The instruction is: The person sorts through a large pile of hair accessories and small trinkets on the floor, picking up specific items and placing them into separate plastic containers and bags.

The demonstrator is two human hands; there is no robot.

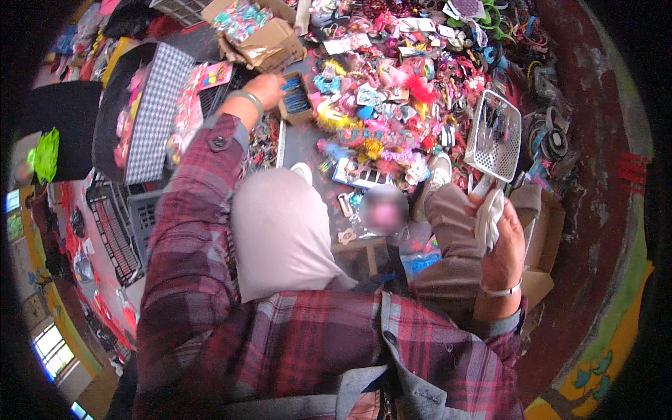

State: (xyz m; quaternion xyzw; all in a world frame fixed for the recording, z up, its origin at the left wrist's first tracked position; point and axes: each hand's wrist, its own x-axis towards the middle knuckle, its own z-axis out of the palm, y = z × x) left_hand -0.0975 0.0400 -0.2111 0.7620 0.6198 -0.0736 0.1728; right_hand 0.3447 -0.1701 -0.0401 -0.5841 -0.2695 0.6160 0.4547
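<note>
My left hand (264, 91) is stretched forward with its fingers bent at the left rim of a small cardboard box (299, 117). Dark blue, thin items (295, 93) lie inside that box. Whatever the left fingers pinch is too small to make out. By my right knee, my right hand (512, 238) is closed on a cream piece of gathered fabric (488, 222), which looks soft and folded. A white perforated plastic basket (514, 143) with a few thin dark items in it stands just beyond the right hand.
A large heap of colourful hair accessories (392, 91) covers the ground ahead. An open carton (269, 43) of small packets stands at the far left, near a checked fabric-covered box (159, 105). Black crates (115, 227) lie left; headbands (553, 140) and another carton (549, 245) lie right.
</note>
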